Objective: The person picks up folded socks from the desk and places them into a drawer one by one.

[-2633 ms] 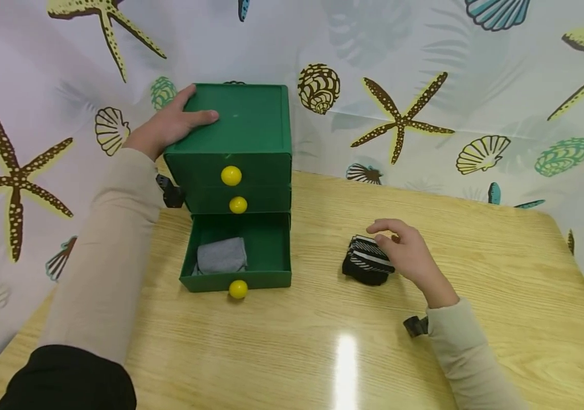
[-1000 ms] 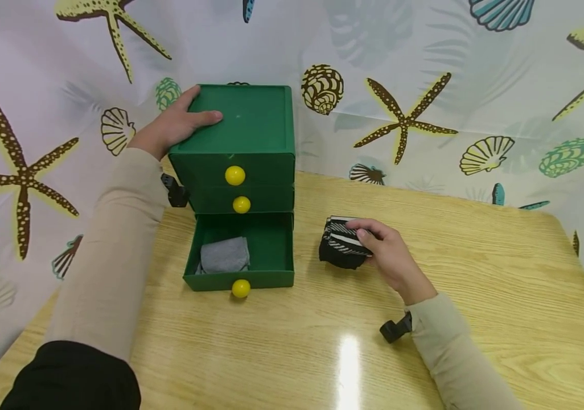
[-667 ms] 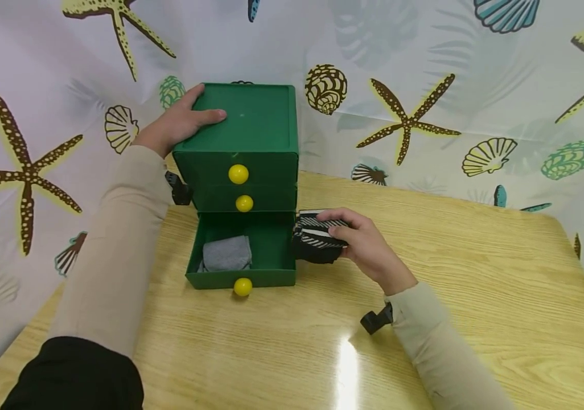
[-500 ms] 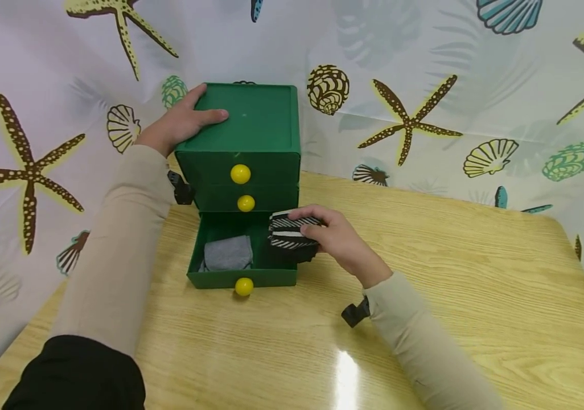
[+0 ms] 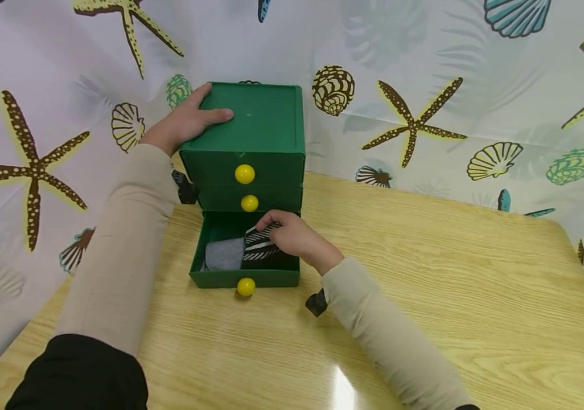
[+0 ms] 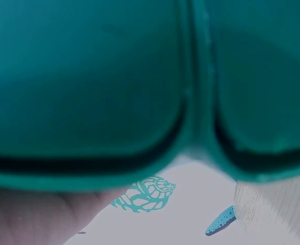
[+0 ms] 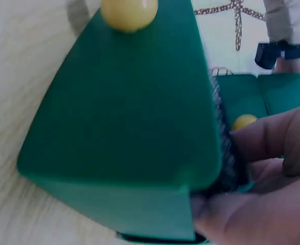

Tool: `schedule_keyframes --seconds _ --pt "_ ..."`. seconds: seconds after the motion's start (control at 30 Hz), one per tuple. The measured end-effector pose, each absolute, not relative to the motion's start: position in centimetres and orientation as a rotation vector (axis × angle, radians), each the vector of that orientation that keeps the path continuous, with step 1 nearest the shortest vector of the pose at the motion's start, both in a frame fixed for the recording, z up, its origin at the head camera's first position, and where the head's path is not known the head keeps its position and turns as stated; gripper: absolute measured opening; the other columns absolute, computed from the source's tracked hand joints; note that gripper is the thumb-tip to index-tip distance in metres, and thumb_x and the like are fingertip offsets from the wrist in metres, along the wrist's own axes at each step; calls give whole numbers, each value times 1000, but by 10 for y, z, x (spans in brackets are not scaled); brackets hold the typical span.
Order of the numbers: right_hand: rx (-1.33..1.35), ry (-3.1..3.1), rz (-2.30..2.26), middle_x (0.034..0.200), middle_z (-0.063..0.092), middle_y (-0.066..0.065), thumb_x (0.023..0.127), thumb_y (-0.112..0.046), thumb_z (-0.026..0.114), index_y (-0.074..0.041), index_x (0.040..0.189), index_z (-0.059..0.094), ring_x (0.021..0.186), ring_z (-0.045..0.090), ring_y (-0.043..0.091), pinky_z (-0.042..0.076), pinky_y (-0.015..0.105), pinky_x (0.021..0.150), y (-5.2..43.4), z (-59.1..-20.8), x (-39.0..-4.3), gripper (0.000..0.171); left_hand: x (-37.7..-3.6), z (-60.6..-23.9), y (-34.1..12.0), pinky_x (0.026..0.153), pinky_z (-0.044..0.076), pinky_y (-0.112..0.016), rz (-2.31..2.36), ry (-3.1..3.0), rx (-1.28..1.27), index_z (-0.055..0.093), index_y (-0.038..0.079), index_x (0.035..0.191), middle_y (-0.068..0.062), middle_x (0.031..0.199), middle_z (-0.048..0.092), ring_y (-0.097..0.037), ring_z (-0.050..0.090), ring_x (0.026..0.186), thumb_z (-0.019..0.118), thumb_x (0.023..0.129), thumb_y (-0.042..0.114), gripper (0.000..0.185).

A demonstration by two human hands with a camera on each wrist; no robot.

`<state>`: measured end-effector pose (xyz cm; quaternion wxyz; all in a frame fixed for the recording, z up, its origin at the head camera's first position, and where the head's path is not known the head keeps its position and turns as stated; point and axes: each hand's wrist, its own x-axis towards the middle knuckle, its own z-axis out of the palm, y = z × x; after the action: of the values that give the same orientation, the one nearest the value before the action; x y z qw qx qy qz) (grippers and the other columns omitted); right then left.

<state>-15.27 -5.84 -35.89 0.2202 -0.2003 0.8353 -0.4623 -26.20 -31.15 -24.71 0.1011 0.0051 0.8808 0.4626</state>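
In the head view a green drawer cabinet stands on the table, its bottom drawer pulled out. My left hand rests on the cabinet's top left edge, fingers and thumb spread. My right hand is over the right half of that drawer and holds a folded black cloth with white stripes. A folded grey cloth lies in the left half, right beside the black one. The right wrist view shows fingers and thumb at the striped cloth, behind the drawer front.
Yellow round knobs stick out from the drawer fronts. The wooden table extends to the right of the cabinet. A white curtain printed with starfish and shells hangs behind and at the left.
My right hand gripped the striped cloth on the table, carried it left and brought it down into the open drawer beside the grey cloth. My left hand stays on the cabinet.
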Motion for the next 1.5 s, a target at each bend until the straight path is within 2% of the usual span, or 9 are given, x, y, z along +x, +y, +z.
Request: schedule_keyframes --seconds 0.17,0.23,0.4,0.57,0.93,1.07,1.2,1.33,1.5 --pt "-724 2601 -932 131 63 13 95 7 50 -5 129 65 121 50 33 46 36 96 -69 -359 -142 39 -262 -249 -313 120 11 -55 1356 2616 9 -13 34 161 -3 168 -14 -34 -2 153 55 97 60 98" --pt "-749 2705 -806 127 66 13 97 3 52 -6 131 66 122 50 35 48 38 94 -71 -357 -136 38 -262 -249 -313 120 11 -56 1355 2616 9 -14 34 161 -3 168 -14 -34 -2 153 55 97 60 97" --pt "-778 2926 -513 113 68 14 98 -8 59 -10 125 71 99 56 27 52 32 76 -73 -357 -126 29 -261 -249 -313 120 12 -56 1362 2606 9 -14 34 161 -3 168 -13 -35 0 153 55 98 59 97" --pt "-851 3059 -299 96 62 11 99 -13 61 -11 111 74 78 49 21 45 27 59 -74 -353 -120 18 -261 -248 -313 120 12 -55 1369 2603 12 -14 35 161 -3 168 -13 -34 1 153 55 97 59 97" --pt "-990 2826 -168 87 62 1 97 -10 64 -15 103 78 82 51 17 46 26 70 -71 -365 -124 16 -262 -248 -309 120 12 -53 1379 2591 1 -14 35 161 -3 168 -13 -34 3 152 56 98 58 97" --pt "-1002 2862 -349 91 65 2 99 -9 61 -12 105 78 82 53 17 48 27 73 -66 -364 -119 19 -262 -248 -308 120 14 -55 1387 2584 -5 -15 35 161 -5 168 -12 -38 7 152 56 98 57 97" --pt "-907 2923 -949 95 67 6 100 -8 58 -5 107 76 81 55 18 50 29 72 -58 -367 -101 19 -262 -248 -309 120 14 -54 1390 2577 -5 -15 35 160 -4 168 -13 -37 7 152 56 98 56 97" --pt "-711 2678 -1667 89 66 4 100 -7 58 -2 103 73 73 56 17 50 27 64 -54 -374 -74 16 -261 -247 -309 120 11 -53 1380 2591 1 -15 34 161 -3 168 -14 -34 2 152 55 98 56 96" --pt "-335 2225 -2041 83 69 15 98 -4 58 5 97 70 62 62 21 55 28 56 -52 -392 -47 15 -261 -246 -310 120 10 -54 1371 2599 -6 -14 34 161 -4 168 -14 -34 0 152 54 99 56 95"
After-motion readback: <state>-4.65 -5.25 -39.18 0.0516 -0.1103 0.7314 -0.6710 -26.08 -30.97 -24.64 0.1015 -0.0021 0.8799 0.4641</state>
